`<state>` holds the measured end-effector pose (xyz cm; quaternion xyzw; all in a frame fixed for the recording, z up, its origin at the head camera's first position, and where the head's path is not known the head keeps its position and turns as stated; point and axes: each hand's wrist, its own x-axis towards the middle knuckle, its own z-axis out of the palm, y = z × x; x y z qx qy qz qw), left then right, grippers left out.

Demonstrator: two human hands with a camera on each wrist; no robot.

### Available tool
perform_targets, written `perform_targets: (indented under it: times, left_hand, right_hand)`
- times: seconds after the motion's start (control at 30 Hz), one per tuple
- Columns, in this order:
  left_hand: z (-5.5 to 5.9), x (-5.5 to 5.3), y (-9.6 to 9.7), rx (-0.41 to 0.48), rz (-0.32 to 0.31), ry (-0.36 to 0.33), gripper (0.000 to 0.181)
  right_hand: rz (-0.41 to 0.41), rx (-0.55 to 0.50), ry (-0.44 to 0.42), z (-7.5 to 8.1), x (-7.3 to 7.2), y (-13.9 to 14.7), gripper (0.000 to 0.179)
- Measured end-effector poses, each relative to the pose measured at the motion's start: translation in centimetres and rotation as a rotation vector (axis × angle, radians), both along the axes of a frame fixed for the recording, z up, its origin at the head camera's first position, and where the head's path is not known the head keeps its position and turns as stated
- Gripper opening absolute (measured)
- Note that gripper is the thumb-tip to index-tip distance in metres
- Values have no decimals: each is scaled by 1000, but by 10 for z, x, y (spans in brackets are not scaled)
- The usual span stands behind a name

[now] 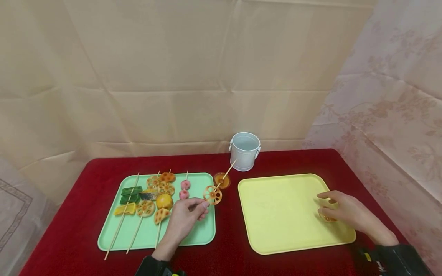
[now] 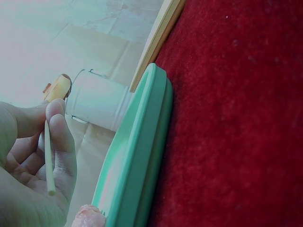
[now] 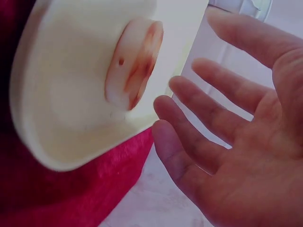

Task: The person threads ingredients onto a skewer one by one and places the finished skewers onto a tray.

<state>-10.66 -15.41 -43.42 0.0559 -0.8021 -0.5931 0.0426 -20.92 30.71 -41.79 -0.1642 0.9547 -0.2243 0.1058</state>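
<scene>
My left hand (image 1: 184,218) pinches a wooden skewer (image 1: 230,168) between thumb and fingers above the right side of the green tray (image 1: 202,240). A holed lotus root slice (image 1: 212,195) and a brown round piece (image 1: 222,180) are threaded on it. The stick's lower end (image 2: 49,163) shows against the palm in the left wrist view. Over the right side of the yellow tray (image 1: 272,245), my right hand (image 1: 348,212) has its fingers spread and relaxed. Beneath them a loose lotus root slice (image 3: 135,66) lies on the tray, apart from the fingers in the right wrist view.
Several loaded skewers lie on the green tray, with green and yellow pieces (image 1: 130,195), lotus slices (image 1: 145,208), an orange ball (image 1: 164,201) and pink balls (image 1: 185,184). A white metal bucket (image 1: 243,155) stands behind, between the trays. Red cloth (image 1: 228,245) covers the table.
</scene>
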Motion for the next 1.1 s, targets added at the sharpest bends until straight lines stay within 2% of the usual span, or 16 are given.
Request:
perform_targets:
  times: [0.27, 0.4, 0.83, 0.97, 1.1]
  left_hand:
    - [0, 1, 1, 6, 3, -5, 13]
    - [1, 1, 1, 7, 6, -6, 13]
    - [0, 0, 0, -5, -1, 4, 14]
    - [-1, 0, 0, 0, -6, 17, 14]
    - [-2, 0, 0, 2, -5, 13, 13]
  right_hand:
    - [110, 67, 130, -11, 4, 7, 45]
    - [133, 93, 152, -16, 5, 9, 43]
    - [87, 144, 112, -15, 0, 6, 40]
    - [66, 124, 162, -7, -1, -3, 52]
    - [61, 66, 235, -2, -1, -17, 52]
